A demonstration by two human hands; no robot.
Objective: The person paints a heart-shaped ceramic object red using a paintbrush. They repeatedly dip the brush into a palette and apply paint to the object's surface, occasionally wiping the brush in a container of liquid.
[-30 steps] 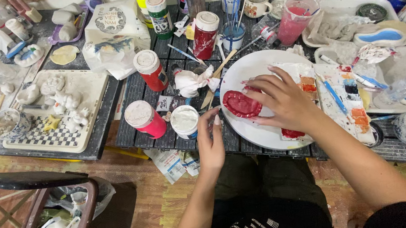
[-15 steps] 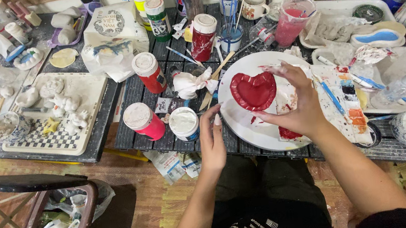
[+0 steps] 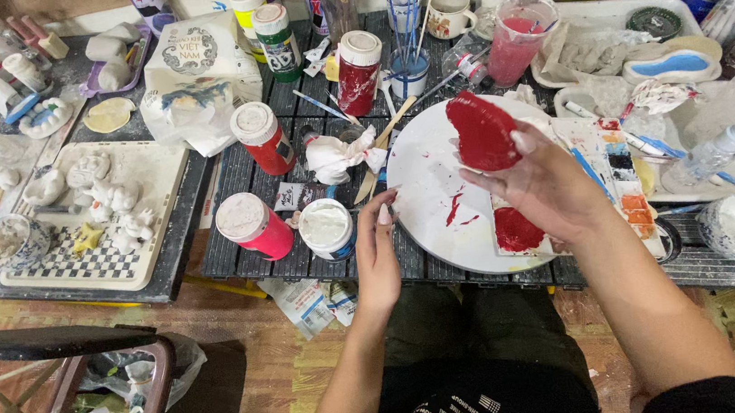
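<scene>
Right hand [image 3: 551,180] is clamped around a red painted piece [image 3: 482,131], holding it tilted up off the round white plate [image 3: 431,200], which has red smears on it. Left hand [image 3: 378,255] is loose, fingers together, fingertips touching the plate's left edge, just right of a white-lidded paint jar [image 3: 326,227]. Further left sits a pink jar [image 3: 253,225]; at the far side, a red jar [image 3: 359,71].

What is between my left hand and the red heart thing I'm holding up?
In the head view, only bare white round board with red paint smears lies between the left hand and the red heart piece in the right hand.
</scene>
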